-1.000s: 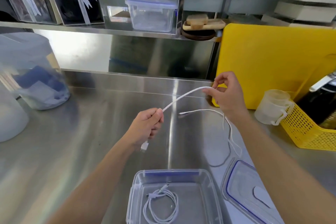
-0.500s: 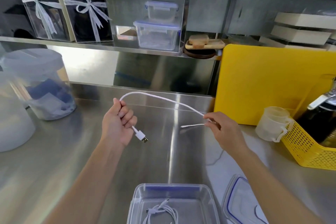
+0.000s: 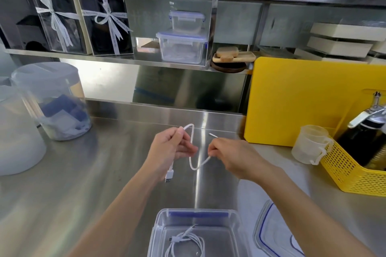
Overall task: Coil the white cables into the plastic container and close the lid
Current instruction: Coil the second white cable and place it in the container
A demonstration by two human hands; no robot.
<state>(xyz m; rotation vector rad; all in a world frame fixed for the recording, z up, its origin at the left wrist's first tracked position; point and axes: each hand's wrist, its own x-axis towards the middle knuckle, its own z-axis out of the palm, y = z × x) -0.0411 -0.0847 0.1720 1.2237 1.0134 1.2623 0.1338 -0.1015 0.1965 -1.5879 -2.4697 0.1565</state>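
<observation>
Since half a second ago, both hands have closed together, folding the white cable (image 3: 191,153) into a first loop above the counter (image 3: 83,173). Head view: my left hand (image 3: 171,150) pinches the loop's top, USB plug (image 3: 169,175) hanging below, and my right hand (image 3: 231,155) pinches the far run. Risk: the free end (image 3: 213,135) springing out, undoing the coil before it reaches the container (image 3: 200,215) holding a coiled cable (image 3: 186,242), lid (image 3: 269,231) just beside.

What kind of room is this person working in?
Probably a commercial kitchen or café prep area: a stainless steel counter, steel shelf, yellow cutting board against the wall, and stacked measuring cups.
</observation>
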